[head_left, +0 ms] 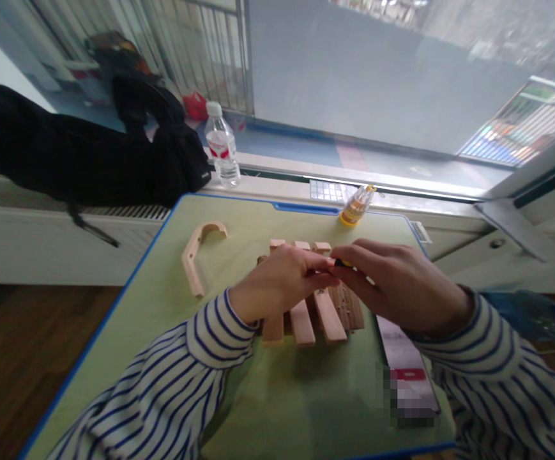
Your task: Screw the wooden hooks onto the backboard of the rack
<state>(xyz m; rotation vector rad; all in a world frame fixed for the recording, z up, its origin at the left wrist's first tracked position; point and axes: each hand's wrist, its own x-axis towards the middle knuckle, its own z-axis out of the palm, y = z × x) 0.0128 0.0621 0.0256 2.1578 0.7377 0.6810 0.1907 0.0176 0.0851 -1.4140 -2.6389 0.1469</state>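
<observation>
My right hand (396, 281) is closed around a small black-and-yellow handle (343, 262), which looks like a screwdriver's; most of it is hidden by the fingers. Fingertips of my left hand (281, 278) are pinched together right beside it, and whatever they hold is too small to make out. Both hands are above a wooden piece made of pale slats (302, 322) on a darker brown board (347, 306). Three slat ends stick out toward me, and small metal screws seem to show on the wood. My hands cover its middle.
A curved wooden part (193, 259) lies on the left of the green table (147, 345). A yellow-based bottle (355, 207) stands at the back edge, and a phone (404, 358) lies by my right forearm. On the sill are a water bottle (222, 150) and a black bag (172, 153).
</observation>
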